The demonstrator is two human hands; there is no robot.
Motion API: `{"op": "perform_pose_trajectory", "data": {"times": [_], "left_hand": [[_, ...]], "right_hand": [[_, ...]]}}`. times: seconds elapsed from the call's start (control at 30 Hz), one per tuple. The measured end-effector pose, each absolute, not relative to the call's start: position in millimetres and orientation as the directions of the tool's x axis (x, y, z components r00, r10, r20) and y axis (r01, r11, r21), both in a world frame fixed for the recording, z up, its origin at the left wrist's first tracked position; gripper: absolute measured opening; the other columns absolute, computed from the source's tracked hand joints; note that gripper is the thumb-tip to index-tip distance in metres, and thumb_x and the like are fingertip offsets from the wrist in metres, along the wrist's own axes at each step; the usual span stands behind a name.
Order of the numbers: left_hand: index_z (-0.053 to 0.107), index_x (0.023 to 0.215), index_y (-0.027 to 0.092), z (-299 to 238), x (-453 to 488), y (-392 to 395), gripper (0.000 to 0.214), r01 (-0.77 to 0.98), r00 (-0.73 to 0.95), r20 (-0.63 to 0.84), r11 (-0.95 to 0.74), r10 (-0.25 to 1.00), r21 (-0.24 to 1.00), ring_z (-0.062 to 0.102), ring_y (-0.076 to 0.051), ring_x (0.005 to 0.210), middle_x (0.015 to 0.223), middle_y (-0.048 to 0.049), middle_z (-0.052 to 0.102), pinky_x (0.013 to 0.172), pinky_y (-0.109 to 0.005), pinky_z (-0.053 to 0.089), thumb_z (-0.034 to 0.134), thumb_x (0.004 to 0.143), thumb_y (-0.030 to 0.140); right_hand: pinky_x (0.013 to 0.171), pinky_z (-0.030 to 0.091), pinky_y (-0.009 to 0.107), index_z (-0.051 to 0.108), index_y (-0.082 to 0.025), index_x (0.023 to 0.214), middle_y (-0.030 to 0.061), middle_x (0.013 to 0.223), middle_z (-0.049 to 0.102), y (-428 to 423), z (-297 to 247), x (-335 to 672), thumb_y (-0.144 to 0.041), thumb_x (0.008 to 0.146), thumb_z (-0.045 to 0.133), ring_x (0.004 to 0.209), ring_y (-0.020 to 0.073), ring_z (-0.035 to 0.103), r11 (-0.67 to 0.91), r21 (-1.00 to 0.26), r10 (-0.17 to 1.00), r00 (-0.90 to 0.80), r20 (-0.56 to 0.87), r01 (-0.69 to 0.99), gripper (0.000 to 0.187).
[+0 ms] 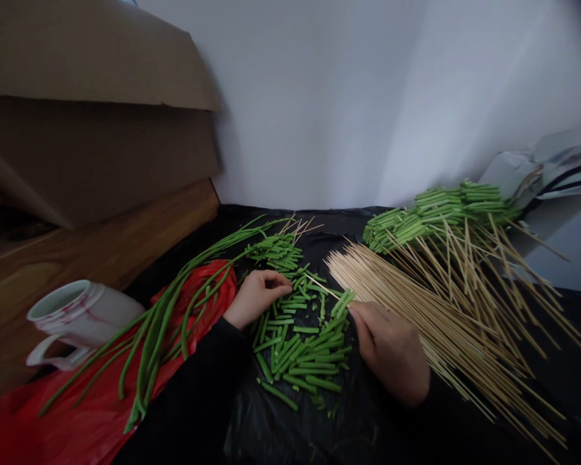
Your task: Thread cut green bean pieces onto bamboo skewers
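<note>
My right hand (392, 345) is closed on a thin bamboo skewer (323, 285), whose tip points up and to the left. A few short green bean pieces (343, 301) sit on the skewer by its thumb and index finger. My left hand (259, 297) is curled over the loose cut green beans (314, 358), thumb and fingertips together; whatever lies between them is too small to make out. Beyond that hand lies a small batch of bean pieces (275, 250) threaded on skewers.
Bare skewers (416, 303) lie in a bundle at right, with finished bean skewers (445, 210) stacked behind. Long whole beans (162, 323) rest on a red plastic bag (72, 413) at left, beside a white jug (90, 313). A cardboard box (101, 148) stands back left.
</note>
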State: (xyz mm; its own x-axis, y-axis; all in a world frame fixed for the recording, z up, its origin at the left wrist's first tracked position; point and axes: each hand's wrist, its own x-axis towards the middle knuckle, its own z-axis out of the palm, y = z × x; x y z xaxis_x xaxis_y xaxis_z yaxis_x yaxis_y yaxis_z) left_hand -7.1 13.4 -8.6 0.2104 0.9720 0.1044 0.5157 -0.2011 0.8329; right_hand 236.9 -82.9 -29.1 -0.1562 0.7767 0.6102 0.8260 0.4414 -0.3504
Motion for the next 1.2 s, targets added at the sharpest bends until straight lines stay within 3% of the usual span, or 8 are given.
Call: {"op": "perform_pose_trajectory", "data": {"times": [0.23, 0.4, 0.57, 0.7, 0.87, 1.07, 1.2], "left_hand": [[0.075, 0.074, 0.022, -19, -3, 10, 0.012, 0.753, 0.357, 0.171, -0.391, 0.919, 0.529, 0.057, -0.02, 0.077, 0.078, -0.0038, 0.066, 0.072, -0.03, 0.039, 0.07, 0.073, 0.033], [0.075, 0.077, 0.024, -18, -3, 10, 0.013, 0.795, 0.383, 0.143, -0.404, 0.913, 0.453, 0.056, -0.023, 0.087, 0.083, -0.0048, 0.067, 0.081, -0.032, 0.038, 0.068, 0.075, 0.035], [0.074, 0.074, 0.024, -17, -4, 7, 0.013, 0.821, 0.39, 0.155, -0.419, 0.908, 0.386, 0.053, -0.024, 0.088, 0.083, -0.0053, 0.066, 0.08, -0.033, 0.037, 0.07, 0.075, 0.036], [0.074, 0.073, 0.024, -15, -4, 7, 0.009, 0.8, 0.428, 0.186, -0.466, 0.885, 0.379, 0.052, -0.025, 0.087, 0.082, -0.0061, 0.066, 0.079, -0.034, 0.036, 0.069, 0.076, 0.032], [0.075, 0.079, 0.025, -12, -4, 6, 0.013, 0.758, 0.537, 0.122, -0.541, 0.835, 0.364, 0.054, -0.023, 0.087, 0.086, -0.0058, 0.068, 0.085, -0.034, 0.035, 0.062, 0.08, 0.024], [0.071, 0.078, 0.021, -13, -3, 5, 0.009, 0.753, 0.543, 0.137, -0.553, 0.829, 0.357, 0.055, -0.022, 0.085, 0.086, -0.0051, 0.067, 0.088, -0.036, 0.035, 0.062, 0.079, 0.02], [0.068, 0.082, 0.021, -8, 1, 3, 0.008, 0.722, 0.438, 0.248, -0.503, 0.864, 0.475, 0.055, -0.021, 0.087, 0.085, -0.004, 0.068, 0.082, -0.033, 0.039, 0.06, 0.081, 0.02]], "right_hand": [[0.072, 0.041, 0.024, 0.064, -0.017, 0.09, 0.005, 0.082, 0.068, -84, -28, 236, -0.014, 0.094, 0.04, 0.078, 0.0141, 0.062, 0.446, -0.333, 0.771, -0.167, 0.615, 0.831, 0.024], [0.071, 0.041, 0.024, 0.064, -0.017, 0.092, 0.0045, 0.083, 0.067, -84, -28, 236, -0.014, 0.093, 0.04, 0.078, 0.0139, 0.062, 0.439, -0.336, 0.782, -0.17, 0.599, 0.834, 0.024], [0.073, 0.041, 0.024, 0.064, -0.017, 0.091, 0.0043, 0.082, 0.067, -85, -29, 236, -0.012, 0.092, 0.041, 0.078, 0.0137, 0.062, 0.449, -0.345, 0.781, -0.174, 0.6, 0.824, 0.024], [0.071, 0.041, 0.024, 0.065, -0.017, 0.092, 0.0036, 0.08, 0.066, -85, -29, 236, -0.012, 0.092, 0.041, 0.076, 0.0138, 0.062, 0.441, -0.331, 0.782, -0.176, 0.598, 0.834, 0.024], [0.07, 0.041, 0.025, 0.065, -0.017, 0.092, 0.0039, 0.079, 0.066, -84, -30, 236, -0.014, 0.093, 0.041, 0.076, 0.0143, 0.062, 0.431, -0.333, 0.795, -0.178, 0.58, 0.838, 0.024], [0.071, 0.041, 0.024, 0.065, -0.017, 0.092, 0.0043, 0.08, 0.066, -83, -32, 236, -0.015, 0.094, 0.04, 0.077, 0.0139, 0.063, 0.444, -0.333, 0.785, -0.182, 0.592, 0.832, 0.024], [0.073, 0.041, 0.024, 0.065, -0.016, 0.094, 0.0048, 0.083, 0.067, -82, -32, 237, -0.014, 0.094, 0.041, 0.08, 0.0143, 0.063, 0.445, -0.329, 0.785, -0.186, 0.591, 0.833, 0.024]]}}
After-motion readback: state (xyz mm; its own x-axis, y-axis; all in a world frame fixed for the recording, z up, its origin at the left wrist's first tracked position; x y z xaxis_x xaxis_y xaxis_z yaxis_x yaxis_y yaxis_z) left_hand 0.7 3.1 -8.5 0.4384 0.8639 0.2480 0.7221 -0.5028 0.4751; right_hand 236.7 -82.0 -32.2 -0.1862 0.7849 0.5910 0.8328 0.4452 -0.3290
